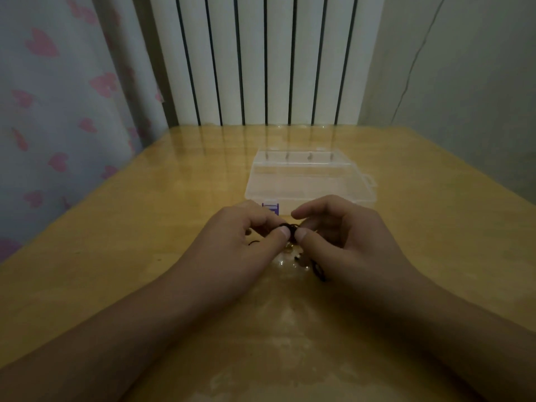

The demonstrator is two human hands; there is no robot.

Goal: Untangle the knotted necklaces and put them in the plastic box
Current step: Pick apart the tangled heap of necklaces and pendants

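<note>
A dark knot of necklace cords hangs just above the wooden table, pinched from both sides. My left hand pinches its left side between thumb and fingers. My right hand pinches its right side, index finger stretched over the knot. Loose black cord trails below my right hand, and a short bit shows beside my left hand. Small pale beads or pendants lie under the knot. The clear plastic box stands just behind my hands with its lid shut.
A small purple label or clasp sits at the box's front left corner. A white radiator stands behind the table's far edge. A curtain with pink hearts hangs at the left.
</note>
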